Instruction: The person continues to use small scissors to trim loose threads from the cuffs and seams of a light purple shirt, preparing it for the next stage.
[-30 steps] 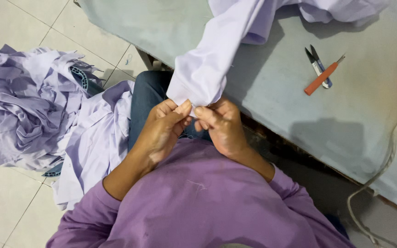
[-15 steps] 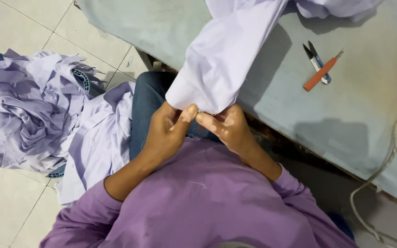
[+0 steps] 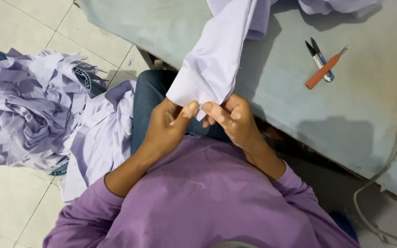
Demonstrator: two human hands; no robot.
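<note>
Head view, looking down: your two hands meet at the cuff end of a pale lilac sleeve [image 3: 217, 64], smooth and softly folded, which hangs off the edge of the grey surface [image 3: 359, 115] toward your lap. Your left hand [image 3: 168, 124] is closed, thumb pinching the cuff's lower edge; your right hand [image 3: 233, 117] is closed too, fingers pinching the same edge just beside it. More lilac fabric [image 3: 336, 5] lies bunched at the far side of the surface. To the right of the sleeve, well apart, lie small thread snips [image 3: 317, 54] touching an orange-handled tool [image 3: 322, 71]. On the tiled floor [image 3: 5, 202] at your left sits a crumpled heap of lilac garments [image 3: 28, 110], spilling over a dark basket rim [image 3: 84, 79].
</note>
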